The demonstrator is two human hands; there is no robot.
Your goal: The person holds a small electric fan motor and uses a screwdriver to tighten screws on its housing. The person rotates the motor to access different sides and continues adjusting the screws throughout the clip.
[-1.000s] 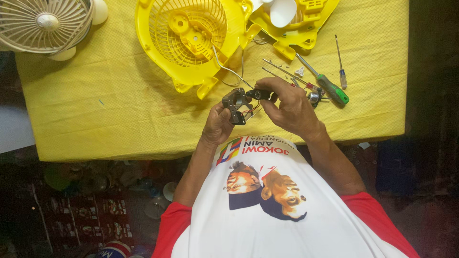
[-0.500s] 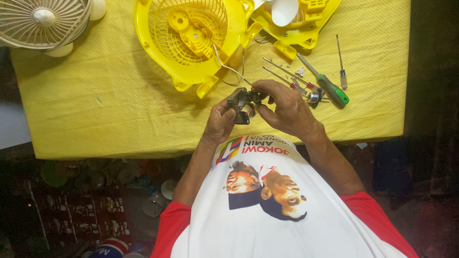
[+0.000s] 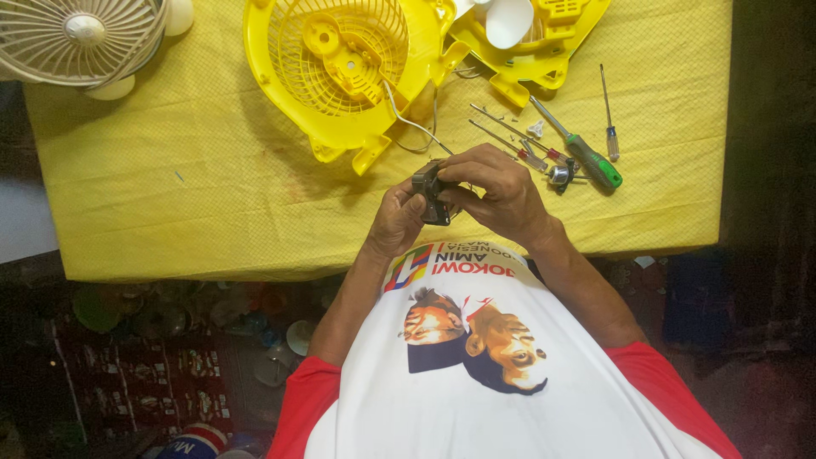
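Dark metal, a small motor part point(image 3: 432, 194) is gripped by both hands, left hand point(image 3: 398, 219) and right hand point(image 3: 497, 194), just above the yellow-covered surface point(image 3: 212, 195) near the screwdrivers point(image 3: 578, 151), probably for easy reach.

Fan housing point(image 3: 340, 68) on table point(image 3: 170, 195), behind hands point(image 3: 459, 200); screwdrivers point(image 3: 578, 149) right; small fan point(image 3: 76, 38) far left.

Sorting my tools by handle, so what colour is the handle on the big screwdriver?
Green with a black tip, on the big screwdriver; the head view shows it.
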